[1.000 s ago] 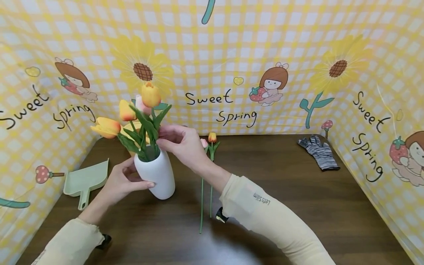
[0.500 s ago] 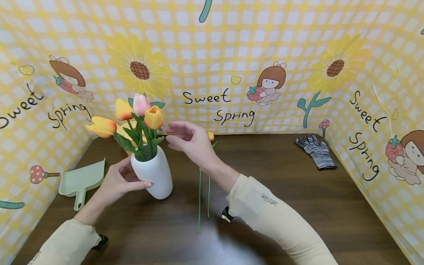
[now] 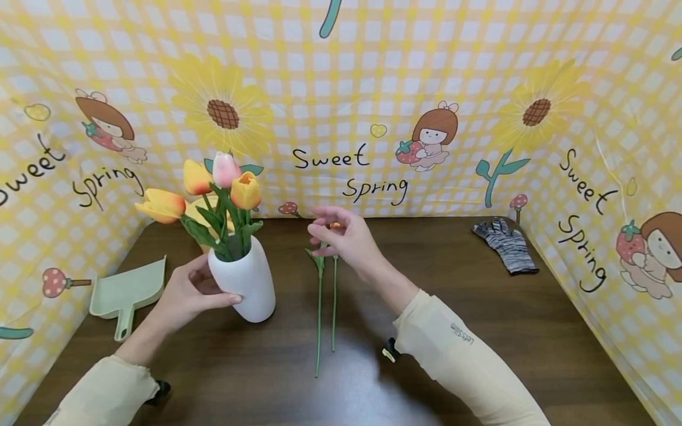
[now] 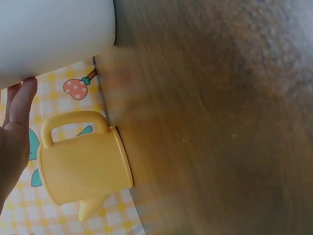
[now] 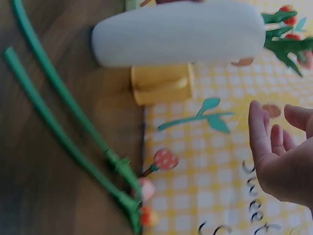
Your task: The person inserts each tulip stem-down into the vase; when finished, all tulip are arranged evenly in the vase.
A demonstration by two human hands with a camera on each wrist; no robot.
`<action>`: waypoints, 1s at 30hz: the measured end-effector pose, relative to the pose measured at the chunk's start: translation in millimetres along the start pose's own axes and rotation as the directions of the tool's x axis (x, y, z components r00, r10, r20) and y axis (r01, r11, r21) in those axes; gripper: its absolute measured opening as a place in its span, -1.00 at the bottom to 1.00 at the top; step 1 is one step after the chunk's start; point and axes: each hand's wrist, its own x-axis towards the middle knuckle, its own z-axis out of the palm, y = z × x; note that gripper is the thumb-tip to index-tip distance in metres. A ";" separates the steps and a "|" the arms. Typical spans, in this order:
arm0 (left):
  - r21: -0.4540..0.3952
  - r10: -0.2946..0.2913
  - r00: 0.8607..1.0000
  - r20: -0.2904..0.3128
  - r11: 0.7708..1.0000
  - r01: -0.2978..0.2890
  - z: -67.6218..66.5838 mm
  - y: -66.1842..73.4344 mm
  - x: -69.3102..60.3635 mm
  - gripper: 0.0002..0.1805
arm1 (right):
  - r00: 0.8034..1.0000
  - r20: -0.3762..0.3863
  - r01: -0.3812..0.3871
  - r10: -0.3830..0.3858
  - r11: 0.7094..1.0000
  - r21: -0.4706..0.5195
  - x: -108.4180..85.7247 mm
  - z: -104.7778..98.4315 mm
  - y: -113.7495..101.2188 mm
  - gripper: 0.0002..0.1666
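My left hand (image 3: 183, 296) holds a white vase (image 3: 247, 284) by its left side, the thumb lying along the front. Several artificial tulips stand in the vase: yellow-orange ones (image 3: 198, 177) and a pink one (image 3: 226, 170), with green leaves. My right hand (image 3: 348, 239) is in the air to the right of the vase, fingers loosely bent and nothing between them. Beneath it on the table lie two more tulips; their green stems (image 3: 319, 313) point toward me. The right hand covers most of their heads in the head view, but the right wrist view shows a pink bud (image 5: 145, 189) and an orange bud (image 5: 148, 216).
Behind the vase stands a yellow watering can (image 4: 85, 166). To the left lies a pale green dustpan (image 3: 128, 290), and a grey knitted glove (image 3: 508, 245) is at the back right. Yellow checked cloth (image 3: 341, 106) walls off the dark wooden table (image 3: 453, 296).
My right hand lets go of a yellow-orange tulip in the vase and moves right, over the loose tulips. That tulip now sits lower in the vase. The left hand keeps its hold.
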 end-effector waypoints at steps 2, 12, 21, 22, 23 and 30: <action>0.001 0.002 1.000 -0.001 1.000 -0.002 -0.4 0.9 -0.4 -0.19 | 0.999 -0.007 -0.053 0.053 0.997 -0.052 -1.8 -7.2 4.8 -0.54; -0.007 0.007 1.000 0.004 1.000 -0.007 -4.5 2.7 -3.7 -0.22 | 0.955 -0.031 -0.296 0.295 0.942 -0.155 -5.2 -31.2 41.4 -0.43; -0.009 0.028 1.000 -0.002 1.000 -0.028 -5.1 2.1 1.1 -0.21 | 0.923 -0.061 -0.385 0.381 0.898 -0.212 2.3 -45.8 67.9 -0.23; -0.018 0.025 1.000 -0.001 1.000 -0.025 -3.8 1.2 0.8 -0.22 | 0.914 -0.069 -0.405 0.400 0.888 -0.219 2.5 -47.6 71.1 -0.21; -0.027 0.021 1.000 0.001 0.999 -0.021 -2.4 0.2 0.6 -0.22 | 0.906 -0.076 -0.422 0.416 0.877 -0.228 2.6 -49.4 74.0 -0.21; -0.034 0.014 1.000 0.000 0.999 -0.014 -0.8 0.3 -0.3 -0.23 | 0.880 -0.121 -0.474 0.459 0.836 -0.278 5.3 -50.1 86.5 -0.16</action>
